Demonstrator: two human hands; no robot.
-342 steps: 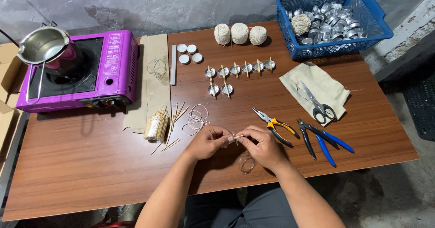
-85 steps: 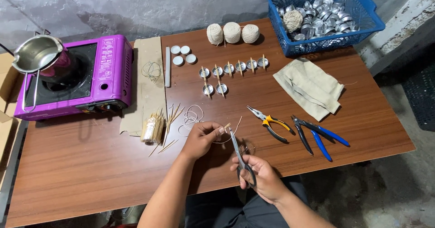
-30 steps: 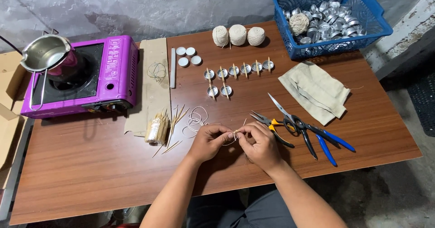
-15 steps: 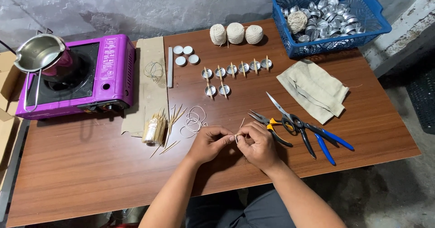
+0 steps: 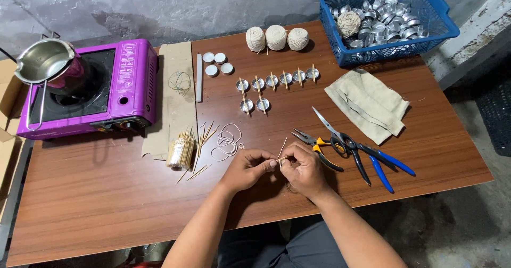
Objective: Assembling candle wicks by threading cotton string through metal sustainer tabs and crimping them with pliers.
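Wooden stick (image 5: pixel 282 159) pinched between left hand (image 5: pixel 246 168) and right hand (image 5: pixel 305 169); purple stove (image 5: pixel 125 81) far left.

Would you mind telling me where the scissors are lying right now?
In the head view, the scissors lie on the table just right of the right hand, across the yellow-handled pliers, left of the blue-handled pliers.
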